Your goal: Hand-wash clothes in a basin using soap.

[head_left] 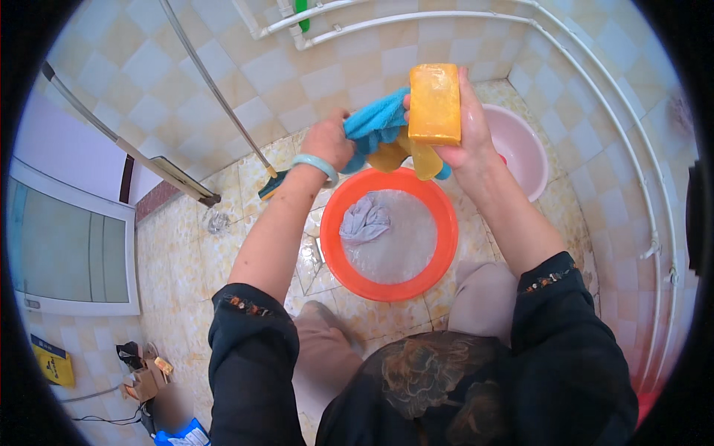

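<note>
My right hand (476, 130) holds a large yellow bar of soap (434, 104) upright, its broad face toward me. Closed on one end of a bright blue cloth (378, 119) is my left hand (329, 143). The cloth stretches from it to behind the soap, and a mustard-yellow part hangs below. How the right fingers meet the cloth is hidden. Beneath both hands, an orange-red basin (332, 256) stands on the floor with cloudy water inside. A wet, pale grey-blue cloth (365, 218) lies at the left of that water.
A pale pink basin (537, 160) stands behind my right forearm. Left of the orange-red basin, a broom (272, 183) and a long-handled floor tool (178, 178) lean on the tiled wall. White pipes (424, 16) run along the walls. Clutter and a blue package (186, 435) sit at lower left.
</note>
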`<state>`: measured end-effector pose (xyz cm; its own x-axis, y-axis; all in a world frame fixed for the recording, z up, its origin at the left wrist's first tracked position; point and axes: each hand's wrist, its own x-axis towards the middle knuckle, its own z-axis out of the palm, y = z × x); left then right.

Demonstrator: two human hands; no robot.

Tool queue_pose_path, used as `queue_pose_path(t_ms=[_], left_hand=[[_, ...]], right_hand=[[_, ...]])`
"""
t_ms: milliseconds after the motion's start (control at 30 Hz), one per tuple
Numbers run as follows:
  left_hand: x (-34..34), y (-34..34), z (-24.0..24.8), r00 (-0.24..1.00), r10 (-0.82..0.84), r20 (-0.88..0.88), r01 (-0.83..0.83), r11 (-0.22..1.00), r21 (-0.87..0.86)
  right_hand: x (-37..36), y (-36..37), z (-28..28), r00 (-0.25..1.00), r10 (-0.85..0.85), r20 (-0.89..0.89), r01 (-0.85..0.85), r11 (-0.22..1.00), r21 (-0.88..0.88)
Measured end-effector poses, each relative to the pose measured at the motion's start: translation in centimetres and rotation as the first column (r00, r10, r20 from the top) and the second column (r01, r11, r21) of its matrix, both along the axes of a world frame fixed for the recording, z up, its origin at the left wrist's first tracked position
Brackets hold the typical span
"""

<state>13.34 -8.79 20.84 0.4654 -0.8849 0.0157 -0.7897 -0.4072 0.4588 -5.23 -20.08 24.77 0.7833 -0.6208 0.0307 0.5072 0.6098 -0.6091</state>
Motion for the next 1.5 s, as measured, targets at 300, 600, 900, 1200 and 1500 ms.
queue_pose_path(t_ms=[300,600,900,1200,1500], left_hand=[[4.7,-3.2,7.5,0.877,0.099,0.470,-0.146,0.987,0.065],[1.6,-0.1,-5.7,-0.056,-0.924,-0.378,-0.538,0.347,-0.768],[-5.0,4.2,-10.1,-0.009,-0.863,-0.506,-0.644,0.392,-0.657],[-7.9,2.6,-9.1,0.065,-0.775,-0.629,-0.705,0.411,-0.579],[-9.5,5.0,-8.3,0.135,-0.683,-0.718,-0.767,0.387,-0.512]], right_hand=[[2.5,-2.4,2.4,0.988,-0.153,0.006,0.154,0.988,-0.007],[0.4,9.1,1.8,0.961,0.269,-0.062,-0.257,0.953,0.161],[-4.7,9.2,-5.4,0.636,0.361,-0.682,-0.389,0.913,0.121],[4.5,9.9,-8.9,0.741,-0.656,-0.147,-0.407,-0.264,-0.874],[0.5,12.0,-7.2,0.960,-0.211,-0.184,-0.267,-0.496,-0.826]])
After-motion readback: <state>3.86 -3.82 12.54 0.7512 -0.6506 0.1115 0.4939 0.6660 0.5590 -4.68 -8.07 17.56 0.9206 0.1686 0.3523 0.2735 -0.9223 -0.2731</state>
